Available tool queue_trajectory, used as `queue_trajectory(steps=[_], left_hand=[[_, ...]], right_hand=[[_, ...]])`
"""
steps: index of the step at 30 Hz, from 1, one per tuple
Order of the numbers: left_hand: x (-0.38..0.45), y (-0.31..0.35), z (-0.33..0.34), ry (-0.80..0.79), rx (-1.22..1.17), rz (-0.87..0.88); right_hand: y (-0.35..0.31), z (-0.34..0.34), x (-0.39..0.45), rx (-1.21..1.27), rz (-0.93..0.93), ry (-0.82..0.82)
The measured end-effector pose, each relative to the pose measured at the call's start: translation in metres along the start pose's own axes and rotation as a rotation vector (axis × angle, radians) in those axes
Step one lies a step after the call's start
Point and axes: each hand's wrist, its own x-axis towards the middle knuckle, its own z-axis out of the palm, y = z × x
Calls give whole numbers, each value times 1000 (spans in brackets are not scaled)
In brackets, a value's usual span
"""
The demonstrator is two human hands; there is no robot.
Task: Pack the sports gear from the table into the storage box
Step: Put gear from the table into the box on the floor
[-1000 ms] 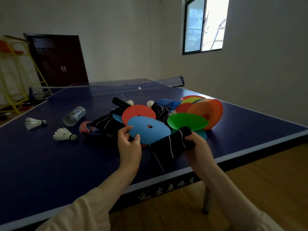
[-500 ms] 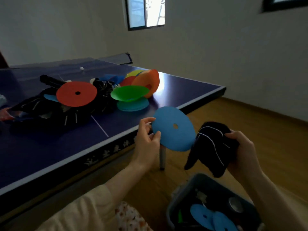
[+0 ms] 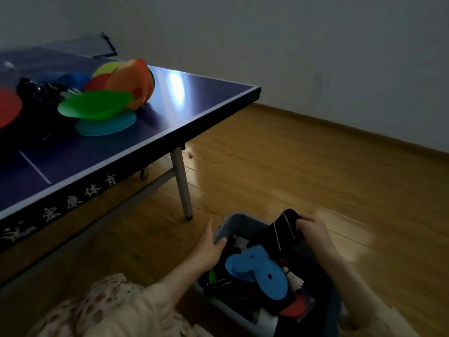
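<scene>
Two hands work over the storage box [image 3: 226, 229]: my right hand [image 3: 313, 233] clenches the black cloth [image 3: 281, 231] above its 1 o'clock corner, long axis hanging toward 7 o'clock, while my left hand [image 3: 210, 249], fingers spread, steadies its 10 o'clock rim.

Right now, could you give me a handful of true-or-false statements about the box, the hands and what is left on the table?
1. The storage box stands on the wooden floor beside the table. True.
2. The right hand grips a black cloth with white stripes over the box. True.
3. The left hand holds a blue disc in the air. False: it rests on the box's rim, and blue discs already lie inside the box.
4. Nothing remains on the table. False: a green disc and an orange disc are among the gear there.
5. A white shuttlecock lies in the box. True.
</scene>
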Motion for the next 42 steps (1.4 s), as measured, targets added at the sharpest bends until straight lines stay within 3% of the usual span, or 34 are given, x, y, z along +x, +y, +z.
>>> queue_trajectory(steps=[2, 5, 17, 23, 27, 30, 36, 42], left_hand=[[4, -5, -2, -15, 31, -30], [7, -4, -9, 10, 23, -44], [-1, 8, -35, 103, 22, 28], [-28, 61, -96, 343, 86, 313], [-55, 103, -173, 536, 130, 570], [-69, 111, -235, 751, 194, 632], [-83, 56, -345, 1110, 146, 445], [-78, -6, -406, 1177, -136, 185]], right_hand=[[15, -2, 9, -153, 85, 62], [19, 5, 14, -181, 155, 91], [-45, 86, 15, -139, -102, -124], [-126, 139, -1, -14, -426, -179], [-199, 176, -15, 112, -633, -209], [-242, 212, -21, 141, -690, -254], [-286, 296, -14, -21, -740, -328], [-298, 363, 7, -165, -715, -361]])
